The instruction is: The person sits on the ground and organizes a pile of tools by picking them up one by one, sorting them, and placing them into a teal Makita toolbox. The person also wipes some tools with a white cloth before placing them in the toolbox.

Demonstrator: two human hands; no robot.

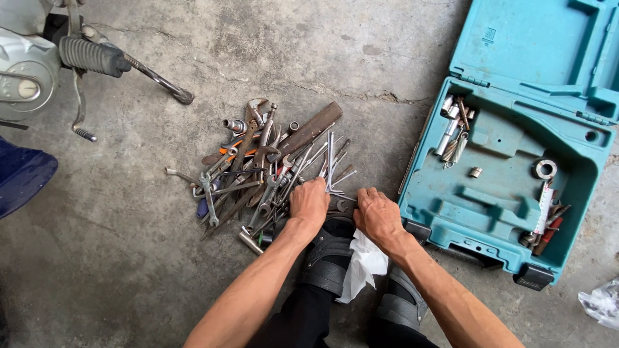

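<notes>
A pile of several wrenches, pliers and other hand tools lies on the concrete floor. My left hand rests palm down on the near edge of the pile, fingers curled among the wrenches. My right hand is beside it, fingers bent over a wrench at the pile's near right edge. What each hand grips is hidden under the fingers. A white rag lies over my foot, just under my right wrist.
An open teal plastic tool case sits to the right with springs, sockets and small parts inside. A motorbike's footpeg and kickstand are at the top left. A clear plastic bag lies at the right edge. My grey sandals are below.
</notes>
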